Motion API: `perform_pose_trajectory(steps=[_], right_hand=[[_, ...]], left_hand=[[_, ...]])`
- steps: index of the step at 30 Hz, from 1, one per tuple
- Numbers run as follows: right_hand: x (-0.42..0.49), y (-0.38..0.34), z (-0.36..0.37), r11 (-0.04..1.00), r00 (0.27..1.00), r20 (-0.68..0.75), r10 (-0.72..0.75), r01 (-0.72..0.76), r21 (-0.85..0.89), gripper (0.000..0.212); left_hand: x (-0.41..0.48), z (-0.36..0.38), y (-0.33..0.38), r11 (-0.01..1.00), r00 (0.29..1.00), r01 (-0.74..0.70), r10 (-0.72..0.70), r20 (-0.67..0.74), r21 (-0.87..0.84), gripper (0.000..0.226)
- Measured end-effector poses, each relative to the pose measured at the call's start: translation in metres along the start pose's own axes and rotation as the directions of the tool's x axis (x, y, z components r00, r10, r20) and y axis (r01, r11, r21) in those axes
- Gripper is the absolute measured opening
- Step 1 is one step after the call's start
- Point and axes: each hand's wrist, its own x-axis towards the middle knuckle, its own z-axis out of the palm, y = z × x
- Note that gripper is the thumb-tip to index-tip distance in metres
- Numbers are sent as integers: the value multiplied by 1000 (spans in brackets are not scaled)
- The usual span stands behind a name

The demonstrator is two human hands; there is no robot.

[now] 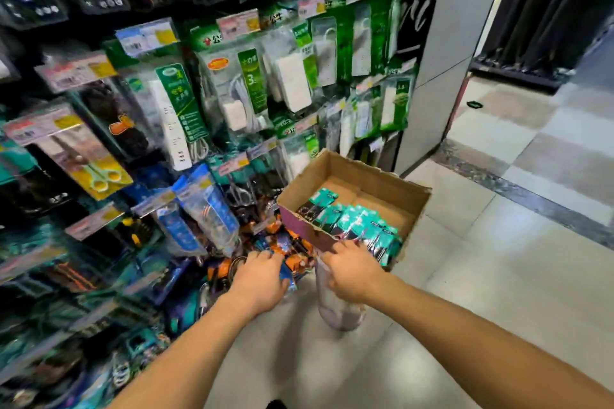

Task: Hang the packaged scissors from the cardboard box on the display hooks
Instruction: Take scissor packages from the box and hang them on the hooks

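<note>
Shop aisle. Glossy beige tiled floor point(498, 276) with a dark speckled stone strip point(531, 196) across it, grey pillar point(442, 60) at the end of the rack. Display wall point(50, 242) on the left is packed with hanging blister packs: green power strip packs point(246, 90) up top, a yellow-handled scissors pack point(99, 173) mid-left, price tags point(237, 23) on the hook ends.

Open cardboard box point(392, 189) sits low, just beside the rack. Teal packaged scissors point(352, 219) lie in a row along its near side.

Left hand point(262, 279) grips an orange-and-blue pack point(289, 249) low on the rack. Right hand point(352, 272) has its fingers at the box's near edge, touching the scissors. Can't tell if it's pinching one, too blurred. Clear plastic container point(339, 309) stands on the floor under it.
</note>
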Motion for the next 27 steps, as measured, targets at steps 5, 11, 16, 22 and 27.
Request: perform_pose_trajectory(steps=[5, 11, 16, 22, 27], right_hand=[[20, 34, 8, 995, 996, 10, 91, -91, 27, 40], [67, 69, 5, 979, 979, -21, 202, -201, 38, 36], [103, 83, 16, 956, 960, 49, 274, -278, 91, 36], [160, 107, 30, 961, 959, 128, 252, -264, 81, 35], [221, 128, 47, 968, 965, 127, 231, -241, 66, 38]], left_hand=[[44, -5, 10, 999, 1000, -26, 26, -18, -30, 45], [116, -12, -4, 990, 989, -105, 94, -114, -92, 35], [167, -8, -6, 987, 991, -127, 122, -52, -97, 33], [220, 0, 4, 980, 998, -68, 70, 6, -187, 48], [271, 15, 14, 936, 996, 83, -71, 45, -342, 46]])
